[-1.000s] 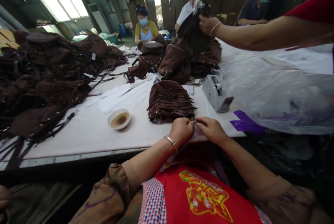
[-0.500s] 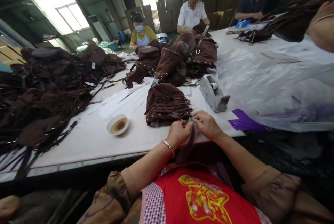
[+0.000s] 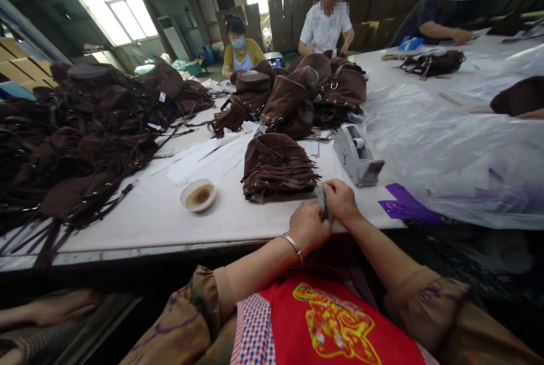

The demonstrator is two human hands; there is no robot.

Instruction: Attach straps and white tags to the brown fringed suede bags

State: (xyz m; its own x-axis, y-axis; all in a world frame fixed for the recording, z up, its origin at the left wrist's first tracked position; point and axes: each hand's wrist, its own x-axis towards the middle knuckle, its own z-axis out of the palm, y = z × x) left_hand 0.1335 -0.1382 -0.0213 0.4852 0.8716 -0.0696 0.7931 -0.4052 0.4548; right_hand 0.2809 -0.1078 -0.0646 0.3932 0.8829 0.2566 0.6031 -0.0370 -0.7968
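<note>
While the left hand (image 3: 309, 225) has its grip closed on a thin greyish strip (image 3: 322, 202) (its lower end hidden) by the near edge of the counter (image 3: 250, 223), the right hand (image 3: 341, 200) pinches its upper part. Just beyond lies a fringed brown bag (image 3: 278, 166), between a bowl (image 3: 198, 195) and a tape dispenser (image 3: 357, 156).

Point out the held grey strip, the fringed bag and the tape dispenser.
Grey strip (image 3: 322, 197), head view: its upper part.
Fringed bag (image 3: 281, 168), head view: middle of its fringe.
Tape dispenser (image 3: 348, 156), head view: its left side.
</note>
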